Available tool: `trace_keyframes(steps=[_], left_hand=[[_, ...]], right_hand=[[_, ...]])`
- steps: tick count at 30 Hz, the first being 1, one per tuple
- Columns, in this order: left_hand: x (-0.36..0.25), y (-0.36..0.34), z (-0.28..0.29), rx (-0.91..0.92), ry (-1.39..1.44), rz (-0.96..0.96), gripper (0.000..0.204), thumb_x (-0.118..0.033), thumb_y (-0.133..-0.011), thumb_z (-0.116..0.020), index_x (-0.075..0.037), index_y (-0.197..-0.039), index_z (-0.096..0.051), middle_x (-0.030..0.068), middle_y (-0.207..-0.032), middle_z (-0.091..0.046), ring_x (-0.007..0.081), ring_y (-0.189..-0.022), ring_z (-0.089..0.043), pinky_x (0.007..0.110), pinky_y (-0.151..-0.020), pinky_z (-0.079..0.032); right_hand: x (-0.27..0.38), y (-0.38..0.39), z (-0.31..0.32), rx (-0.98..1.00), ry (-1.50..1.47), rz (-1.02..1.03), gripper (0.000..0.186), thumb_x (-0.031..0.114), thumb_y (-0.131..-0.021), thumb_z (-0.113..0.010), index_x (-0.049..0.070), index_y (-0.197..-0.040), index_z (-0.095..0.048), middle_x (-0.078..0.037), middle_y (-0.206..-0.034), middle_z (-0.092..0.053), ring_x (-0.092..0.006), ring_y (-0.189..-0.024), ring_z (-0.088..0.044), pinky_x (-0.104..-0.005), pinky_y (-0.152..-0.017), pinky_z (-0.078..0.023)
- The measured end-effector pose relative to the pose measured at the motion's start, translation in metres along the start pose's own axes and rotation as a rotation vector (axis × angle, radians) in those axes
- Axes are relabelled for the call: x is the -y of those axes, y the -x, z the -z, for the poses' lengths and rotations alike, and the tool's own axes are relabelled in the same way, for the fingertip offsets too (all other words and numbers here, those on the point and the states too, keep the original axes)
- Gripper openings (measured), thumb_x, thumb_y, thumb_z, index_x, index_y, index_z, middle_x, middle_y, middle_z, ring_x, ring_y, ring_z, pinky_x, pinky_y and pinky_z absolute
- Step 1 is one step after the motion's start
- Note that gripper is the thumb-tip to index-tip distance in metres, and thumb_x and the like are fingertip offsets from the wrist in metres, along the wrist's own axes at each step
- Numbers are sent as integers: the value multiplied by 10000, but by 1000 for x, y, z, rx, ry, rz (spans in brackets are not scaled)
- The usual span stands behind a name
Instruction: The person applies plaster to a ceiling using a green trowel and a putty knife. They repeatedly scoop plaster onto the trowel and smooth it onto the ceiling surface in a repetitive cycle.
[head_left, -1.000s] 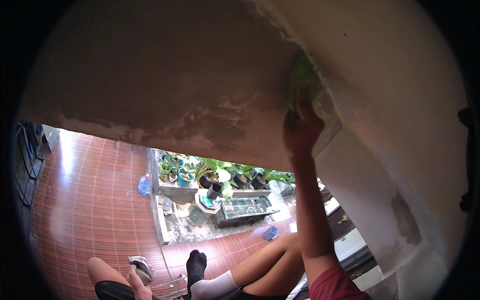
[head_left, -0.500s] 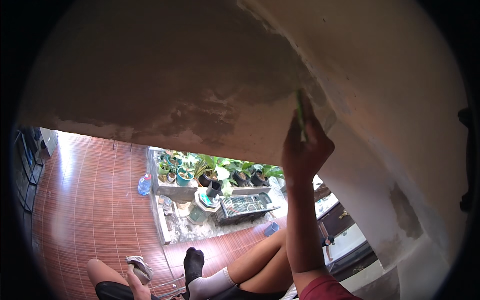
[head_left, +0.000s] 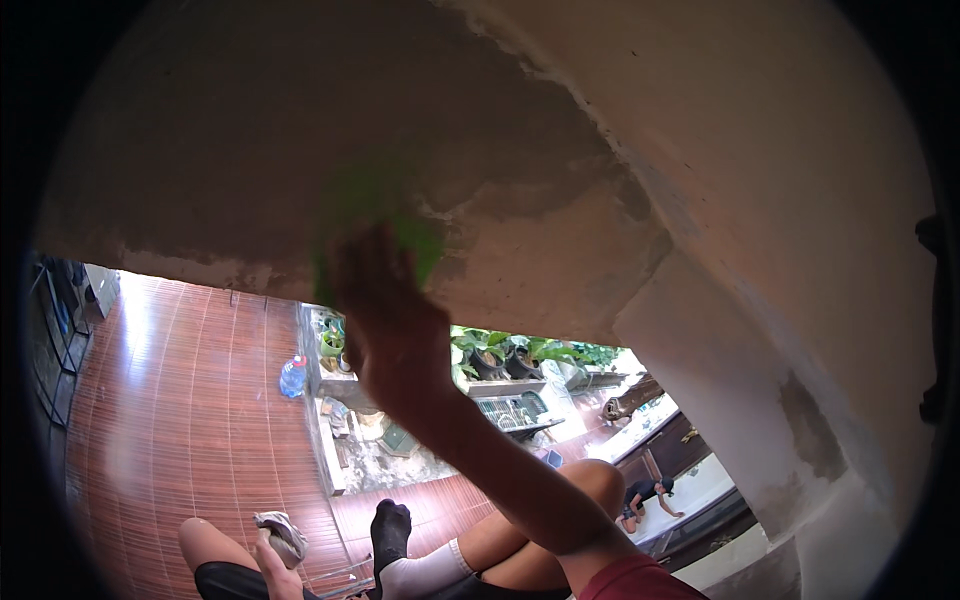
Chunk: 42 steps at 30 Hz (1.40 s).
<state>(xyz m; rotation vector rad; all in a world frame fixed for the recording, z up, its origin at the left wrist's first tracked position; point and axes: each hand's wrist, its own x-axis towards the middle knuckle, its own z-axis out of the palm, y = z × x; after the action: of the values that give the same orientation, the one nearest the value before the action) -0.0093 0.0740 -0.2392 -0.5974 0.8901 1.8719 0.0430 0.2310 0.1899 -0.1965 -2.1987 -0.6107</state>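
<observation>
Raised toward a dark, patchy plastered surface [head_left: 540, 240], my right hand [head_left: 395, 315] has its fingers closed on a green flat spreader [head_left: 427, 248]. Motion smears the spreader, so its full outline cannot be made out; it lies against or very close to the plaster. Low at the left, beside my bare knee, my left hand [head_left: 277, 574] grips a crumpled grey-white cloth [head_left: 284, 535]. Whether something is wrapped inside the cloth is hidden.
Pale wall [head_left: 720, 330] curves down on the right. Far below lie a reddish slatted floor [head_left: 190, 400], a water bottle [head_left: 292, 377], potted plants [head_left: 520, 355] and a dark rack [head_left: 515, 412]. Another person [head_left: 645, 500] crouches at lower right. My sock-covered foot [head_left: 391, 530] shows below.
My right hand has swept left across the plaster with the green spreader, its flat face now showing. The left hand with the cloth has barely moved. More of the other person shows.
</observation>
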Motion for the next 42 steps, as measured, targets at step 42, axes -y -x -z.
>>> trace_keyframes(steps=[42], left_hand=[[-2, 10, 5, 192, -99, -172, 208, -257, -890, -498, -76, -920, -597, 62, -809, -611, 204, -702, -615, 350, -605, -512]], right_hand=[[-73, -13, 20, -175, 233, -331, 393, 8, -631, -645, 50, -1022, -664, -188, -1147, -631, -304, -1109, -611, -379, -796, -552]])
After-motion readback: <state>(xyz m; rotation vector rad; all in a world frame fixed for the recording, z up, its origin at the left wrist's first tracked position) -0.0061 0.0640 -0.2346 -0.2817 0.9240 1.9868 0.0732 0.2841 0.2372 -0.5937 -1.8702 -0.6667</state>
